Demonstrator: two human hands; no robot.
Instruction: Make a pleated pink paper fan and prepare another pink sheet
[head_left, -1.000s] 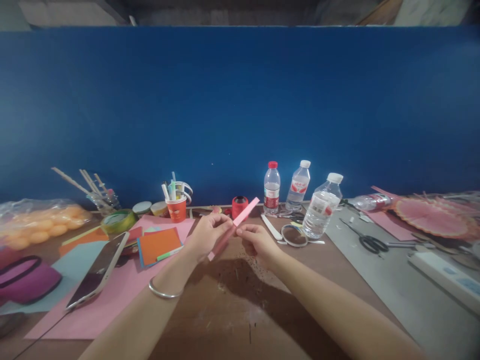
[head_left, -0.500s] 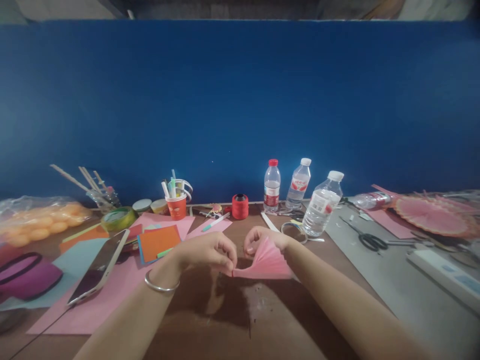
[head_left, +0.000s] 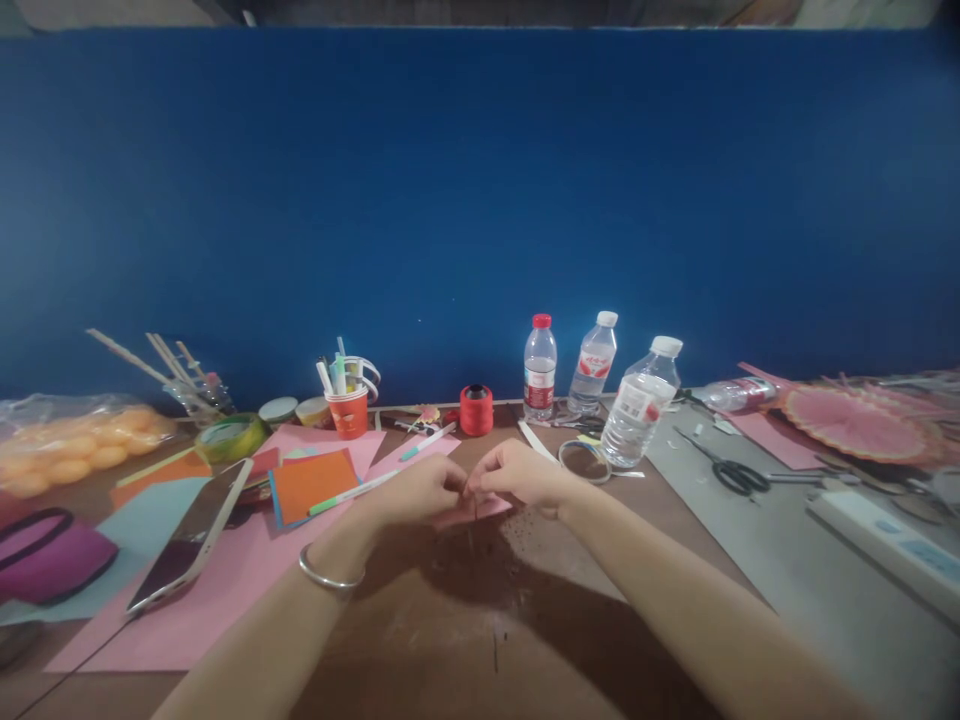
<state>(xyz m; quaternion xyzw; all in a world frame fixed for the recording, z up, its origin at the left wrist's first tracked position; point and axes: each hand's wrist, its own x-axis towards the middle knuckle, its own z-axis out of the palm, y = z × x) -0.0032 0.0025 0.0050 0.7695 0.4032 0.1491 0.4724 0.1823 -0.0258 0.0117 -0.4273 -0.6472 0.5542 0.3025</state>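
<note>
My left hand (head_left: 424, 490), a silver bangle at its wrist, is closed over a pink pleated paper (head_left: 480, 511), which is mostly hidden beneath the fingers. Only a flat pink edge of it shows below both hands. My right hand (head_left: 521, 475) has its thumb and fingertips pinched together against the left fingertips, just above the paper. What lies in that pinch is too small to make out. Behind the hands a spool of red thread (head_left: 476, 411) stands upright on the brown table (head_left: 450, 640).
Three upright water bottles, the nearest (head_left: 640, 405) white-capped, stand back right. Scissors (head_left: 735, 475) and a power strip (head_left: 889, 545) lie right, near a pink paper fan (head_left: 859, 425). Left are a red paper cup (head_left: 349, 415) of pens, orange paper (head_left: 315, 487) and a phone (head_left: 191, 535).
My right hand has come in front of the pink paper and met my left fingertips. The fanned pleats that stood up are now largely out of sight. The view has shifted slightly.
</note>
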